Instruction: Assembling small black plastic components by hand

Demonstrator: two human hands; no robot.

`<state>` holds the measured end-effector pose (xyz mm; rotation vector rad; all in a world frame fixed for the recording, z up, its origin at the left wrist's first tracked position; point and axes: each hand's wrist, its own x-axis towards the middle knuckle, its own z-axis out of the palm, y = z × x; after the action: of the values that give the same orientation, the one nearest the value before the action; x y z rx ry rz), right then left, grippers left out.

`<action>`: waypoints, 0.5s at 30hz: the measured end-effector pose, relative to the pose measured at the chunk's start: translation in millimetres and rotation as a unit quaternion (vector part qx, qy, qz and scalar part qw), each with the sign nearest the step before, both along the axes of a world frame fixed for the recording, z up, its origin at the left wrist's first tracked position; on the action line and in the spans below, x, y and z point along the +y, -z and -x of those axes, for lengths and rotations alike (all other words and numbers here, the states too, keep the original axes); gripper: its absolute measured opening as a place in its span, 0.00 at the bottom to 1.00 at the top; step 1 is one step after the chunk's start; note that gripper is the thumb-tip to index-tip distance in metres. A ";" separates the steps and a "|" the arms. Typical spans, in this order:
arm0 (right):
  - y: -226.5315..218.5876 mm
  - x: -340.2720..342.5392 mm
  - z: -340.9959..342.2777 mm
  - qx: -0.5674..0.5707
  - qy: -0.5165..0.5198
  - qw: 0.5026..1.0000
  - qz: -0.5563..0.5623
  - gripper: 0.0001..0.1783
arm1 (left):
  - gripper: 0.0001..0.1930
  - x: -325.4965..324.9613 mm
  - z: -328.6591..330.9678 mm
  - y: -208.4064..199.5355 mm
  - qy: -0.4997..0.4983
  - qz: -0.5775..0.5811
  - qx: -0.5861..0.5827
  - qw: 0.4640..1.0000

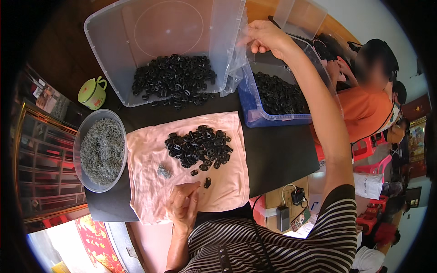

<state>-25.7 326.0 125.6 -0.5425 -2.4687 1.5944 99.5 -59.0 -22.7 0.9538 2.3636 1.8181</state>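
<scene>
My left hand (pixel 183 204) rests at the near edge of a pink cloth (pixel 150 200), fingers bent and pressed together; whatever lies between them is hidden. Just beyond its fingertips is a single small black plastic piece (pixel 207 183). Farther up the cloth spreads a pile of black two-holed plastic pieces (pixel 199 145), with a small clump of grey metal bits (pixel 164 171), perhaps springs, to its left. My right arm reaches far out, and my right hand (pixel 266 36) hangs over a blue-based bin (pixel 255 119) of black pieces. Its fingers are apart, with nothing visible held.
A clear tub (pixel 109 54) tipped on its side holds more black pieces. A round bowl (pixel 123 152) of grey metal bits and a green lidded mug (pixel 92 94) stand left on the black table (pixel 273 159). A person in orange (pixel 368 107) sits at the right.
</scene>
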 end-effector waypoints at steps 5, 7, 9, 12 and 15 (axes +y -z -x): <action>-2.5 -4.7 6.4 -0.022 -0.054 0.973 -0.222 0.12 | 0.11 3.1 -0.1 -2.2 0.010 -0.008 0.000 1.000; 0.4 -2.1 11.5 -0.022 -0.054 0.961 -0.271 0.11 | 0.10 1.9 -1.3 -3.6 0.014 -0.009 -0.007 1.000; -0.3 -9.7 13.6 -0.023 -0.057 0.946 -0.319 0.10 | 0.10 -0.8 -4.0 -4.8 0.011 -0.005 -0.019 1.000; -0.7 -20.2 14.3 -0.062 -0.077 0.911 -0.401 0.11 | 0.10 -5.6 -10.0 -0.4 0.004 -0.007 -0.028 1.000; 23.3 30.3 38.4 -0.100 -0.064 0.769 -0.628 0.17 | 0.10 -6.5 -11.9 -1.5 0.008 0.002 -0.020 1.000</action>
<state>-64.1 356.3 102.2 -0.2780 -2.9944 -0.3680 111.4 -65.6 -21.3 0.9249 2.3290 1.8093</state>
